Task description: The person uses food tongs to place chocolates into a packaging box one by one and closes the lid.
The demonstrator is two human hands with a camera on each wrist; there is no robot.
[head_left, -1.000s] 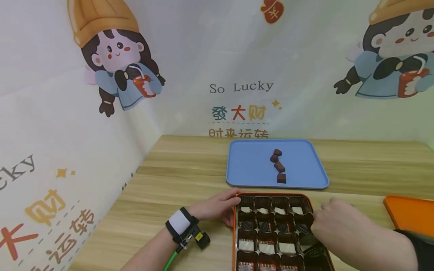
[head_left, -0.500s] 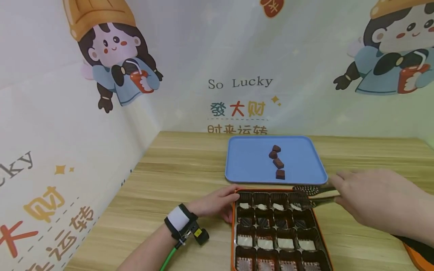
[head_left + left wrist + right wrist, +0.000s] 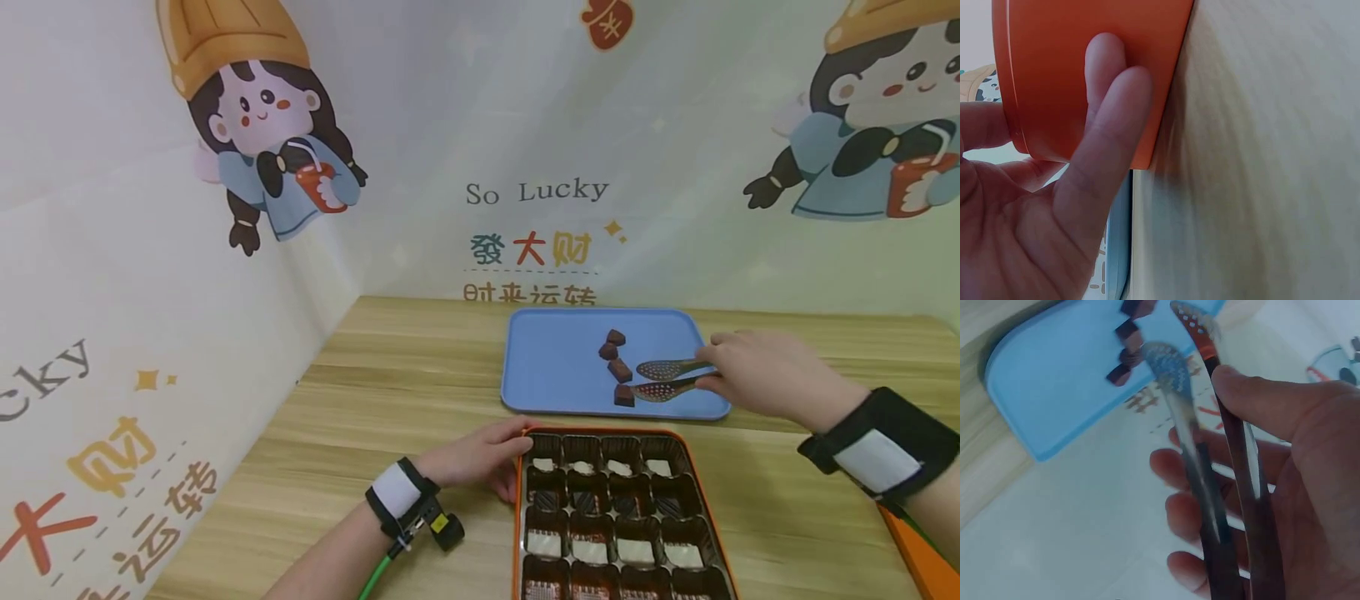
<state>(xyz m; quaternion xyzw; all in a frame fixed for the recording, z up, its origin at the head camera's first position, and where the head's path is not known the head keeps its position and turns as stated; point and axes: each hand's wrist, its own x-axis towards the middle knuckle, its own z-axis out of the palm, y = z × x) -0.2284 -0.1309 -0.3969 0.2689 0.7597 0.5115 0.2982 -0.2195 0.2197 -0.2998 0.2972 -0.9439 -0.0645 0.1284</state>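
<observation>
Right hand (image 3: 768,377) grips tongs (image 3: 663,390), left hand (image 3: 474,455) holds box (image 3: 1054,75); chocolates (image 3: 619,370) look light, firm, maybe slippery: pinch flat sides.

Your right hand (image 3: 765,375) is now at the right edge of the blue tray (image 3: 555,367), away from the right edge of the compartment box (image 3: 517,517). The tongs (image 3: 667,389), down at that box's right-hand column a second ago, now reach over the tray's right half, their lower head just beside the chocolate (image 3: 623,396) closest to its near edge. The pale patch (image 3: 682,556) in the right-hand column, third row from the box's far edge, has come uncovered, and your black wristband (image 3: 885,442) shows more.
</observation>
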